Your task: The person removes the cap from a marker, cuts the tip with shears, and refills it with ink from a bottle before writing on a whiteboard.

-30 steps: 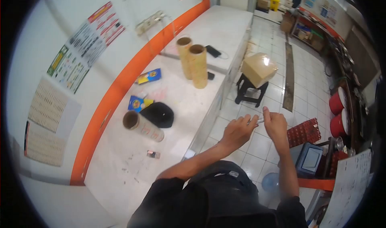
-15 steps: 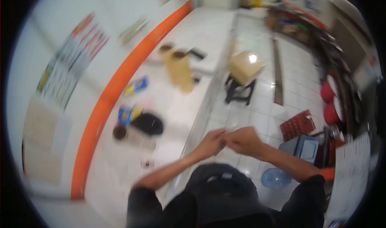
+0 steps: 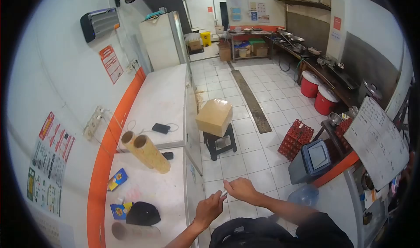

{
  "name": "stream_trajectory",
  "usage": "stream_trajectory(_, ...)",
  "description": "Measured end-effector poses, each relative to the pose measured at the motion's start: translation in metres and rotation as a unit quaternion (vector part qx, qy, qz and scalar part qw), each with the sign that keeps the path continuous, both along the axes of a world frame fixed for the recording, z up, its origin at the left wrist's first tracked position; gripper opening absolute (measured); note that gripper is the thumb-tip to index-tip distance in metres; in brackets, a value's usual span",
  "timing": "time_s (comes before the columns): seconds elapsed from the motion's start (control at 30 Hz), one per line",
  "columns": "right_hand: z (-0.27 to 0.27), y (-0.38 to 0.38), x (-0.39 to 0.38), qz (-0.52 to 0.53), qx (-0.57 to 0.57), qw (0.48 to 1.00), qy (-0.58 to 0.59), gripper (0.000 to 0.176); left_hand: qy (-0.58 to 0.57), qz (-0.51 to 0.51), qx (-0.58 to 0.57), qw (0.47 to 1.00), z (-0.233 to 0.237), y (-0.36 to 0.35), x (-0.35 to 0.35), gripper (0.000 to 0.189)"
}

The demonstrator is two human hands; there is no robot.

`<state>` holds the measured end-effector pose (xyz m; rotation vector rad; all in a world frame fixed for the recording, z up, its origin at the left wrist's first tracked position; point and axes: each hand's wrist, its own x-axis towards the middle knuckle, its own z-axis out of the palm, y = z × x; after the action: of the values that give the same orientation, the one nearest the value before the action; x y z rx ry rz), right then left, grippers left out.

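Note:
In front of my body, above the tiled floor, both hands meet on a slim pale object [image 3: 224, 193], too small to identify. My left hand [image 3: 210, 210] is closed round its lower end. My right hand [image 3: 242, 189] is closed at its upper end, knuckles up. Beyond them a taped cardboard box [image 3: 214, 117] sits on a black stool [image 3: 220, 145]. On the white chest freezer [image 3: 168, 200] to the left stand two upright rolls of yellowish film [image 3: 151, 154]. Nearer me are a black cap-like item [image 3: 143, 214] and a clear film roll [image 3: 135, 231], lying down.
Blue-yellow packets [image 3: 117, 179] and a phone [image 3: 161, 128] lie on the freezers. To the right are red egg trays [image 3: 295, 139], a grey bin [image 3: 309, 161], a blue water jug [image 3: 303, 196] and a whiteboard [image 3: 377, 140]. Red buckets [image 3: 326, 100] stand beside the stove counter [image 3: 323, 68].
The view has lifted and levelled, showing more of the room, and is sharper. My hands sit lower and further left in it, and the pale object between them now shows.

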<state>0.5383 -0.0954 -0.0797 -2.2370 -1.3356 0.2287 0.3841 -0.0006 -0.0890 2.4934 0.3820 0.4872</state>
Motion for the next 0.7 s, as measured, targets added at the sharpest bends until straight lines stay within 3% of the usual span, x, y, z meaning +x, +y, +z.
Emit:
stream_trajectory(0.07,-0.011,-0.006,0.0,-0.007,0.01,1.0,0.002,0.051,-0.026,-0.053,-0.14,0.988,-0.024,0.005,0.009,0.017)
stream_trajectory(0.1,-0.015,-0.014,0.003,0.008,0.016,1.0,-0.011,0.051,0.007,-0.057,-0.308,0.95,-0.029,0.001,0.011,0.018)
stream_trajectory(0.17,-0.015,-0.025,0.016,0.041,0.028,0.998,-0.042,0.05,0.101,-0.076,-0.602,0.788,-0.032,-0.009,0.02,0.02)
stream_trajectory(0.23,-0.014,-0.057,0.03,0.052,0.026,0.996,-0.07,0.05,0.184,-0.145,-0.832,0.503,-0.024,-0.018,0.034,0.023)
stream_trajectory(0.27,-0.019,-0.072,0.04,0.086,0.07,0.987,-0.113,0.035,0.242,-0.153,-0.837,0.466,-0.027,-0.022,0.047,0.034)
stream_trajectory(0.33,-0.022,-0.093,0.063,0.103,0.066,0.985,-0.123,0.036,0.255,-0.089,-0.812,0.517,-0.003,-0.056,0.073,0.034)
stream_trajectory(0.4,-0.007,-0.114,0.077,0.025,0.021,0.995,-0.098,0.036,0.224,-0.019,-0.776,0.59,0.025,-0.096,0.094,0.03)
stream_trajectory(0.5,0.029,-0.17,0.088,-0.129,0.221,0.965,0.06,0.032,0.204,-0.053,-0.717,0.665,0.03,-0.133,0.131,0.028)
stream_trajectory(0.57,0.022,-0.217,0.1,-0.134,0.257,0.953,0.087,0.024,0.202,-0.08,-0.617,0.756,0.032,-0.169,0.155,0.028)
stream_trajectory(0.6,0.019,-0.236,0.107,-0.128,0.275,0.947,0.102,0.022,0.216,-0.086,-0.616,0.752,0.025,-0.182,0.17,0.031)
stream_trajectory(0.7,0.027,-0.312,0.113,-0.168,0.348,0.921,0.046,0.025,0.2,-0.231,-0.452,0.838,-0.013,-0.231,0.211,0.033)
